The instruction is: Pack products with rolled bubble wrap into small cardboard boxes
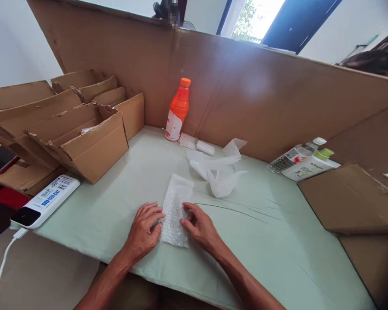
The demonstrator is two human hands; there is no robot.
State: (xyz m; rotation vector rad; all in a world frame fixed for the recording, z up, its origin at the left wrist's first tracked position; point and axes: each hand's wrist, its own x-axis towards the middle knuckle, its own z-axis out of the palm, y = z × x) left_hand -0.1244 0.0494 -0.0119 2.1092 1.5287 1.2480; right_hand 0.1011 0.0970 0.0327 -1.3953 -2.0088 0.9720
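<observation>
A small bubble-wrap pouch lies flat on the pale green sheet near the front edge. My left hand rests on the pouch's left edge, fingers curled and pressing on it. My right hand presses on the pouch's right edge with bent fingers. Beyond the pouch lies a crumpled clear plastic bag, and further back two small white packets.
An orange bottle stands against the cardboard wall. Open cardboard boxes are stacked at the left, with a white power bank and cable below them. A clear bottle and white bottle lie at right by a cardboard sheet.
</observation>
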